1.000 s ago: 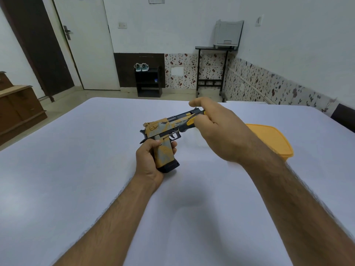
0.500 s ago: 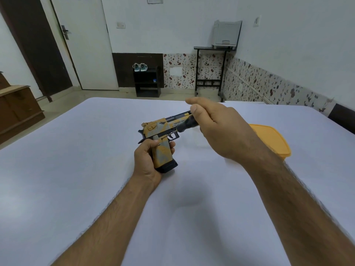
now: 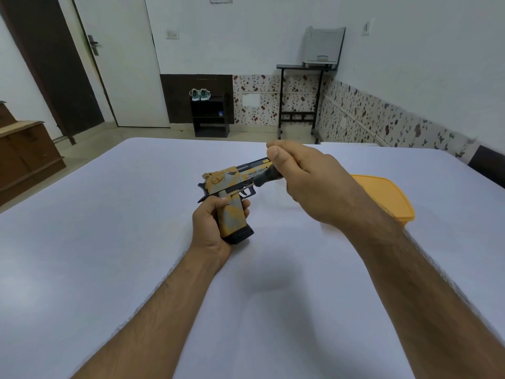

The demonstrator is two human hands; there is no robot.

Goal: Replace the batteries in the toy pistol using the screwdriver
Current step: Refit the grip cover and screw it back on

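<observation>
Right hand (image 3: 306, 184) pinching screwdriver (image 3: 263, 178), tip at top of pistol (image 3: 232, 187) grip. Left hand (image 3: 211, 222) wrapped round grip, above table (image 3: 109, 242). Likely risks: tip slipping off screw (steep angle), stripping head, jabbing left thumb.

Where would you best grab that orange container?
By its long near edge, from the right. The orange container lies flat and low on the table, with a lid rim overhanging, and the right hand blocks its left end.
</observation>
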